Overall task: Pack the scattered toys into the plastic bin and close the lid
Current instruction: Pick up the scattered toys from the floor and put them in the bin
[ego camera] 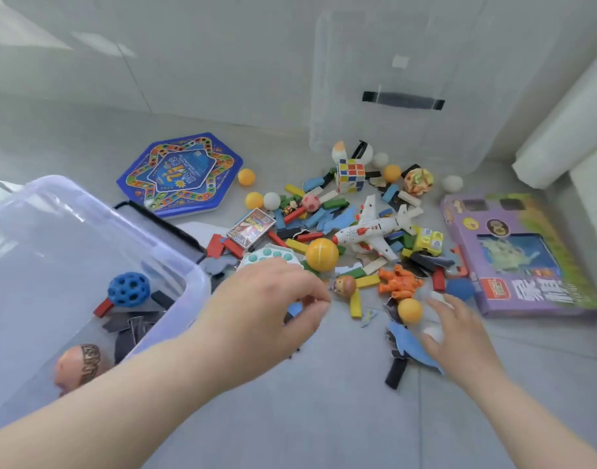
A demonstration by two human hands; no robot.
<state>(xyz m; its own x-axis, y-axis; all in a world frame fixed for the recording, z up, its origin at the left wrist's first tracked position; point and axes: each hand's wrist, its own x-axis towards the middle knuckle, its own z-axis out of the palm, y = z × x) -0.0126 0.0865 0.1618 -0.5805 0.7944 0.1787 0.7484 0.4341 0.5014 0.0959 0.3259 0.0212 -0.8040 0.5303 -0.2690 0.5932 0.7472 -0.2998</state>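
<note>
The clear plastic bin (195, 277) stands at the left and holds a blue holed ball (128, 290), a head-shaped toy (77, 365) and dark flat pieces. Toys lie scattered on the floor: a white toy plane (375, 231), a yellow ball (322, 254), a puzzle cube (350, 172), an orange figure (399, 282) and several coloured blocks. My left hand (270, 306) hovers by the bin's corner with its fingertips curled together over a small blue piece (294, 308). My right hand (457, 331) is blurred, its fingers spread around a white ball (432, 333), beside an orange ball (409, 311).
The clear lid (385, 79) with a black handle leans against the wall at the back. A blue hexagonal game board (180, 174) lies left of the pile and a purple toy box (520, 255) at the right. A blue foam cut-out (408, 346) lies under my right hand.
</note>
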